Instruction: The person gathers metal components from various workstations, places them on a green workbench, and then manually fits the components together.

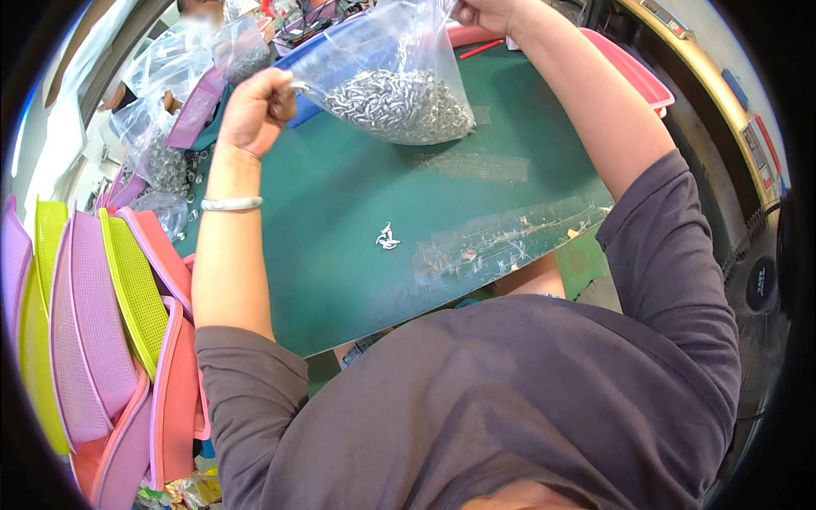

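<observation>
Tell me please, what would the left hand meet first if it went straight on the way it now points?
Probably the clear bag, whose corner the left hand seems to be pinching; exact depth is unclear.

Bright, fairly even light across your green counter (340, 195), soft shadows on surface; glare streaks your clear bag (374, 55). Fisheye edges bend into black rim; upper-left patch blurred.

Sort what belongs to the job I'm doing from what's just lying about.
Belongs to the job:
Clear bag, held by left hand and right hand
Metal pieces inside it
Small silvery pieces on the table, probably

Seems unrelated:
Stacked baskets, left
Red stick
Pink tray, right
Fan, right
</observation>
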A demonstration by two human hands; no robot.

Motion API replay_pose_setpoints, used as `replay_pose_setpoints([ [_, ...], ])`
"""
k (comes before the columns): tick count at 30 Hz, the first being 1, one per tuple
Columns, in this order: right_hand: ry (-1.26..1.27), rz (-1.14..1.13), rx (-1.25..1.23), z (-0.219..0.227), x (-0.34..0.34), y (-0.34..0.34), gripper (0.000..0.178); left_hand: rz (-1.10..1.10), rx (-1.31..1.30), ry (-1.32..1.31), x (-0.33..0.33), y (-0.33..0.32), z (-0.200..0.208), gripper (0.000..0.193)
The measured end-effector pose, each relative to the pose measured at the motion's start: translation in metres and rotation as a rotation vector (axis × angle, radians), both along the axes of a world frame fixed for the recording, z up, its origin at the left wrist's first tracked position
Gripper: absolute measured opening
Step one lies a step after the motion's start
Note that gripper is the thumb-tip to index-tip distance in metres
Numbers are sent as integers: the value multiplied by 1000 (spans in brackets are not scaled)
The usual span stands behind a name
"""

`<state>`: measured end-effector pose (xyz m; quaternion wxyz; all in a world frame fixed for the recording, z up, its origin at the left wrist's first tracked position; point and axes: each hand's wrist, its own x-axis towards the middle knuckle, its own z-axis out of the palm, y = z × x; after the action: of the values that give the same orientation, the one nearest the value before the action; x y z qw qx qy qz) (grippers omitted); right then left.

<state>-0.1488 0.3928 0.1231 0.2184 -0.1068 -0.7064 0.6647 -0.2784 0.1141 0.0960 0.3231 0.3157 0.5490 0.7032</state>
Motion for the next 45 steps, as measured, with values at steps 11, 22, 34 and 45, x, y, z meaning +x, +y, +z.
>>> replay_pose_setpoints([
  [11, 91, 52, -66, 40, 4, 16, 14, -51, 165, -27, 14, 21, 55, 21],
  [22, 6, -26, -109, 40, 17, 17, 16, 249, -252, -105, 51, -17, -49, 58],
  [34, 414, 132, 272, 94, 103, -62, 14, -33, 58, -227, 89, -47, -27, 70],
  [45, 864, 188, 1369, -89, 85, -221, 14, 834, -132, 83, 142, -154, -56, 69],
])
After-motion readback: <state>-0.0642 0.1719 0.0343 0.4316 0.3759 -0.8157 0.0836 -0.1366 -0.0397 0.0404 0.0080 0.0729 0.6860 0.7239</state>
